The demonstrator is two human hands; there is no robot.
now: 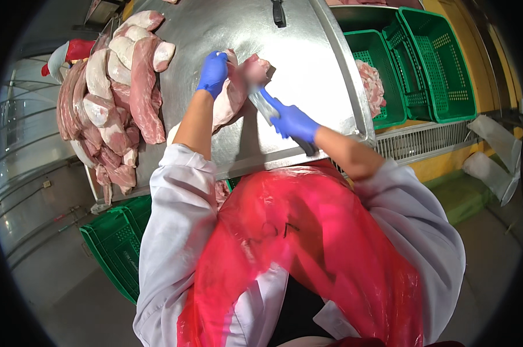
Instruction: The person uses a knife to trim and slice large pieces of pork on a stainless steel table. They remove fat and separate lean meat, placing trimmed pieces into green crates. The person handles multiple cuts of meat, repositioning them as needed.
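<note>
A piece of raw meat [229, 95] lies on the steel table [307, 63] in front of me. My left hand [214, 72], in a blue glove, is closed on its upper left side, fingers bent over it. In my right hand [295, 122], also blue-gloved, is a knife [263, 106], its blade angled up and left toward the meat. The blade's tip, at the meat's right part, is blurred, so I cannot tell how deep it sits. A dark handle end shows below my right hand.
Long cuts of meat [146, 87] are piled on the table's left. Near the far edge lies a black-handled tool [278, 14]. Green crates [438, 69] stand at the right, one holding meat pieces [370, 87]. Another green crate [114, 243] is low at the left.
</note>
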